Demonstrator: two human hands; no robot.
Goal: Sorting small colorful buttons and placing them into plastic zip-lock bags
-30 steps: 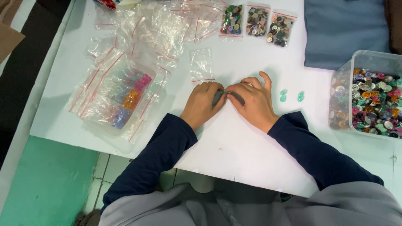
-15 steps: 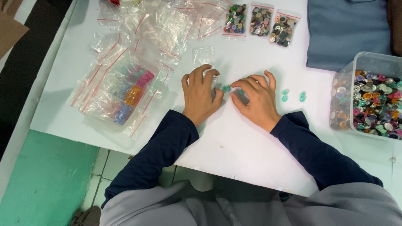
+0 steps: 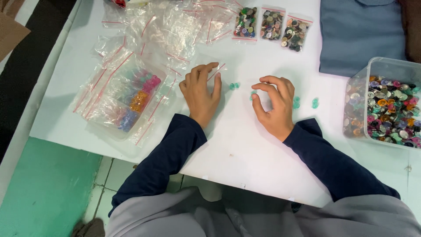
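Observation:
My left hand (image 3: 201, 93) lies flat on the white table (image 3: 245, 153), its fingertips resting on a small empty clear zip bag (image 3: 209, 65) with a red strip. My right hand (image 3: 275, 105) is curled, with thumb and forefinger pinching a small teal button (image 3: 253, 94) against the table. Two more teal buttons (image 3: 234, 85) lie between my hands. Other teal buttons (image 3: 296, 102) lie just to the right of my right hand, one of them (image 3: 314, 103) a little farther out.
A clear tub (image 3: 390, 70) full of mixed buttons stands at the right edge. Three filled button bags (image 3: 272, 24) lie at the back. A heap of empty zip bags (image 3: 175, 26) and a clear tray (image 3: 131, 98) of coloured buttons sit left. Blue cloth (image 3: 359, 35) lies back right.
My hands have drawn apart. The left hand slid up onto the empty bag, and teal buttons that were between my fingers now lie on the table.

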